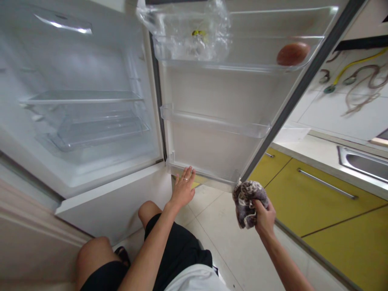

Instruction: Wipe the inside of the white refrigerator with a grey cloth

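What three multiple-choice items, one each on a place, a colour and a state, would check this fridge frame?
1. Where does the left hand rest?
A. on the bottom edge of the open fridge door
B. on the sink
C. on a drawer handle

2. What colour are the cabinet fronts at the right?
A. white
B. yellow-green
C. black

3. What is the state of the right hand?
A. open and flat
B. closed around a patterned cloth
C. out of view

Answers:
1 A, the fingers lie against the door's lower edge, under the lowest door shelf.
2 B, the drawer fronts with metal handles are yellow-green.
3 B, the fingers wrap the bunched brown and white cloth near the door's bottom corner.
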{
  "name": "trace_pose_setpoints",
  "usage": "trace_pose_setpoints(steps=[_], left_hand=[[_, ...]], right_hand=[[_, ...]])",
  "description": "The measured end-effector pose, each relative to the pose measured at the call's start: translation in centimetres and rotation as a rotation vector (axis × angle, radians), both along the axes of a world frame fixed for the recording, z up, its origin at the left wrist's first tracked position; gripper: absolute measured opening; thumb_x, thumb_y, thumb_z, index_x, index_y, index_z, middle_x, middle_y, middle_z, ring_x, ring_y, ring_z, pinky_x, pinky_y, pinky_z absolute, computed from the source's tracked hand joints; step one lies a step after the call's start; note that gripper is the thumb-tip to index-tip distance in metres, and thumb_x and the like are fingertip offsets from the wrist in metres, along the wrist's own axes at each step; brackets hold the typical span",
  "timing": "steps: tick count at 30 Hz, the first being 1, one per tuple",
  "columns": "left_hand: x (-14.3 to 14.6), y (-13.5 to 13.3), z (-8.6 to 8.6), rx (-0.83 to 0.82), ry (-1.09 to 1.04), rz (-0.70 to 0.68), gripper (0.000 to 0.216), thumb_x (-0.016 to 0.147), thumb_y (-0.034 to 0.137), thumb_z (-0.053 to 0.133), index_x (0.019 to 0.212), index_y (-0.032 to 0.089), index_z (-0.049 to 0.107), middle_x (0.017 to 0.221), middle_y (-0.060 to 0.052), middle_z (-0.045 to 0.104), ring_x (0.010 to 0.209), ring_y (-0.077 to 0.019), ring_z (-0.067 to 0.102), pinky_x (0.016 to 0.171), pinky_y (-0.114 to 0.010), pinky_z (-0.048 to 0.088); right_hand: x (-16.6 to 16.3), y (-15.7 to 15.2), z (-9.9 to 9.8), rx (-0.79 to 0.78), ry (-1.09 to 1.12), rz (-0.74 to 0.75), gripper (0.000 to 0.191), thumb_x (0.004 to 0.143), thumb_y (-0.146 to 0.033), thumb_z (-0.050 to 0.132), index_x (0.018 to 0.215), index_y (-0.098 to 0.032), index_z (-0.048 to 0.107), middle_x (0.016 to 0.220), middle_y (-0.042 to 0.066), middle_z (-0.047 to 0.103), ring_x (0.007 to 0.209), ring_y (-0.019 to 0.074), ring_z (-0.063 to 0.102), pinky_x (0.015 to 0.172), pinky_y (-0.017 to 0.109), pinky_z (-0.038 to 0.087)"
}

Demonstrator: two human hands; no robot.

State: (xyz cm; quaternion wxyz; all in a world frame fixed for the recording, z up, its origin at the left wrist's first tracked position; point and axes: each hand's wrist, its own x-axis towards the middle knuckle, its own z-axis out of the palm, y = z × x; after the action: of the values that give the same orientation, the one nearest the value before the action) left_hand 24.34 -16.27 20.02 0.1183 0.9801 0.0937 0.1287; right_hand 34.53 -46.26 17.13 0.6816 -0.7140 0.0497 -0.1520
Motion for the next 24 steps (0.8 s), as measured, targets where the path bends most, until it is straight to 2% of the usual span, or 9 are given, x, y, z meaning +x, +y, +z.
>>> trace_pose_setpoints(steps=[3,6,9,11,15,18,21,24], left_hand=[[0.0,0.0,0.0,-0.006,0.009,-0.004,0.087,0.087,0.016,0.056,0.163,0.021,0.014,0.173,-0.014,0.014,0.161,-0.0277,0.008,0.126,-0.061,0.023],[0.0,-0.2,0.0,-0.016,0.009,-0.002,0.086,0.087,0.016,0.054,0.163,0.019,0.015,0.173,-0.013,0.013,0.161,-0.0277,0.007,0.126,-0.062,0.022],[-0.1,-0.6,0.0,-0.040,-0.011,0.007,0.083,0.087,0.014,0.052,0.163,0.020,0.017,0.173,-0.013,0.015,0.161,-0.0281,0.008,0.126,-0.063,0.022],[-0.1,-0.8,-0.1,-0.052,-0.017,0.023,0.083,0.087,0.012,0.051,0.163,0.020,0.017,0.173,-0.013,0.014,0.161,-0.0284,0.008,0.125,-0.064,0.022],[-0.2,-1.1,-0.5,-0.032,-0.029,0.057,0.083,0.085,0.010,0.050,0.162,0.018,0.020,0.172,-0.016,0.016,0.160,-0.0306,0.012,0.125,-0.064,0.024],[-0.2,-1.4,-0.6,-0.009,-0.050,0.073,0.082,0.085,0.007,0.048,0.161,0.019,0.021,0.172,-0.016,0.019,0.160,-0.0305,0.015,0.125,-0.065,0.025],[-0.1,-1.6,-0.5,-0.006,-0.064,0.087,0.077,0.087,0.009,0.046,0.161,0.019,0.025,0.170,-0.015,0.025,0.159,-0.0302,0.018,0.124,-0.066,0.026],[-0.2,-1.9,-0.3,-0.033,-0.073,0.104,0.076,0.088,0.012,0.047,0.160,0.019,0.026,0.170,-0.015,0.026,0.159,-0.0305,0.020,0.124,-0.064,0.027]], right_hand=[[0.5,0.1,4.0,-0.041,-0.199,-0.004,0.049,0.058,-0.043,0.074,0.099,-0.015,0.074,0.086,0.004,0.071,0.079,0.0217,0.061,0.073,0.034,0.051],[1.9,1.7,8.2,-0.108,-0.443,0.055,0.053,0.059,-0.041,0.075,0.106,-0.016,0.073,0.091,0.004,0.071,0.082,0.0222,0.064,0.076,0.035,0.053],[4.5,5.2,11.5,-0.230,-0.624,0.205,0.055,0.062,-0.041,0.075,0.111,-0.017,0.073,0.102,0.006,0.074,0.093,0.0250,0.067,0.086,0.040,0.055],[6.4,8.7,12.8,-0.332,-0.699,0.327,0.057,0.067,-0.042,0.072,0.118,-0.017,0.071,0.112,0.008,0.074,0.102,0.0277,0.067,0.095,0.044,0.054],[9.0,17.0,13.8,-0.565,-0.843,0.598,0.060,0.080,-0.038,0.062,0.135,-0.015,0.062,0.134,0.015,0.067,0.122,0.0311,0.062,0.108,0.048,0.047],[8.5,23.2,13.6,-0.790,-0.896,0.754,0.063,0.086,-0.033,0.059,0.146,-0.013,0.052,0.146,0.017,0.057,0.132,0.0299,0.054,0.114,0.044,0.042],[6.8,28.5,12.9,-1.067,-0.827,0.889,0.068,0.089,-0.030,0.060,0.153,-0.016,0.045,0.152,0.015,0.052,0.134,0.0289,0.052,0.113,0.039,0.042],[5.6,31.9,12.1,-1.245,-0.696,1.027,0.065,0.087,-0.029,0.064,0.149,-0.019,0.051,0.143,0.012,0.060,0.124,0.0289,0.060,0.106,0.037,0.047]])
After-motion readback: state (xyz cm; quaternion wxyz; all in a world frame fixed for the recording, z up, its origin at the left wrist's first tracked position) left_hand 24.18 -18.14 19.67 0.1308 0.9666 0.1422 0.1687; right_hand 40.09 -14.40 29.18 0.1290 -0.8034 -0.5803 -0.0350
